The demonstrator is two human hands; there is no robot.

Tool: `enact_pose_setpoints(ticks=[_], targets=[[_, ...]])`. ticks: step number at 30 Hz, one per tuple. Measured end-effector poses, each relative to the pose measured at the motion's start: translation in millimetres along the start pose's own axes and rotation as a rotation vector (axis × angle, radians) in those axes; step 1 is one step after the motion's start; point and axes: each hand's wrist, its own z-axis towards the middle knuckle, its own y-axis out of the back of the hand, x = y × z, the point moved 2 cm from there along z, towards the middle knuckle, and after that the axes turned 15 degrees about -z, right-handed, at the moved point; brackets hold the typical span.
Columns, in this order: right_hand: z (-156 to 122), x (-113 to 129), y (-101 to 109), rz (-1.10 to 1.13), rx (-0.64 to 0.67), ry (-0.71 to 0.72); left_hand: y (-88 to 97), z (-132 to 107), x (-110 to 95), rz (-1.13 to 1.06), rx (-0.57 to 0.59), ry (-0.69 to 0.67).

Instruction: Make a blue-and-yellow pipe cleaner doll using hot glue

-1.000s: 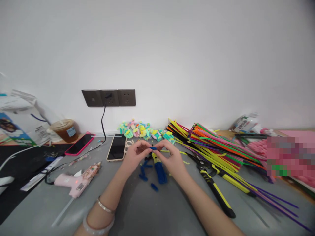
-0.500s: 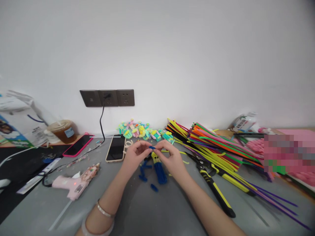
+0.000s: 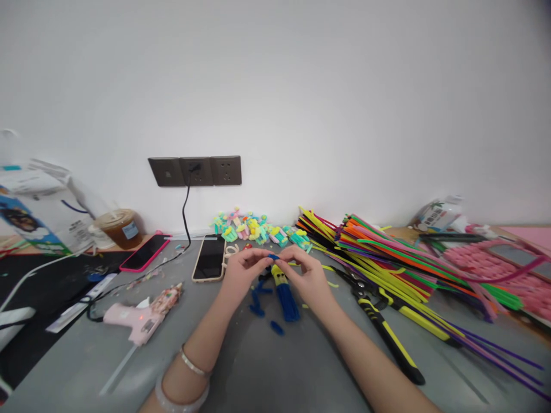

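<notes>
Between the fingertips of both hands is a short blue pipe cleaner piece (image 3: 272,257), mostly covered by the fingers. My left hand (image 3: 246,274) pinches it from the left and my right hand (image 3: 303,276) from the right. Just beneath them on the grey mat lies a bundle of blue pipe cleaners (image 3: 287,302) with a yellow top end (image 3: 279,276). Several short blue pieces (image 3: 256,310) are scattered to its left, and one loose blue piece (image 3: 277,328) lies nearer to me.
A pink glue gun (image 3: 135,321) lies at left, near two phones (image 3: 209,259). Yellow-and-black pliers (image 3: 387,335) and a pile of coloured pipe cleaners (image 3: 383,252) are at right. Small pastel pieces (image 3: 253,228) sit by the wall; a drink cup (image 3: 118,228) stands at back left.
The whole view has shifted slightly, so things appear a little farther right. Both hands keep their pinch on the blue piece, with hardly any other movement.
</notes>
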Motion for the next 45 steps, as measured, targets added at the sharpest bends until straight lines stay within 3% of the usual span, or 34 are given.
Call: enact_pose_setpoints(ticks=[10,13,16,18,20,21,25,29,32,38,41,45], targets=[[-1.5,0.4,-1.3,-0.094,0.03,0.048,1.0,0.7,5.1,-0.008,-0.056,-0.003],[-3.0,9.3,3.4,-0.252,-0.053,0.055,4.2,2.7,5.5,-0.015,-0.09,-0.023],[-9.0,37.1,-0.2,-0.396,-0.189,0.145,7.7,7.0,7.8,-0.024,-0.123,-0.036],[-16.1,67.1,-17.8,-0.34,-0.166,0.278,8.5,9.7,10.6,-0.03,-0.133,-0.035],[-24.4,101.2,-50.3,-0.251,0.001,0.37,8.2,11.1,13.7,-0.029,-0.138,-0.031],[-28.9,118.7,-71.9,-0.219,0.155,0.424,7.9,11.3,14.9,-0.023,-0.138,-0.035],[-38.2,172.7,-163.3,-0.524,0.59,0.579,9.3,11.2,17.8,0.019,-0.12,-0.048],[-26.4,190.8,-225.4,-0.728,0.91,0.628,13.7,13.4,18.7,0.077,-0.106,-0.052],[-10.5,190.2,-242.2,-0.793,0.994,0.739,11.6,12.6,19.0,0.138,-0.082,-0.057],[7.6,183.4,-242.4,-0.83,1.077,0.909,-9.3,1.3,23.6,0.26,0.043,-0.057],[-0.3,182.0,-244.4,-0.808,1.007,0.862,-17.3,-2.3,25.7,0.29,0.1,-0.06],[-16.2,178.5,-249.7,-0.734,0.806,0.724,-20.0,-4.5,26.2,0.316,0.128,-0.071]])
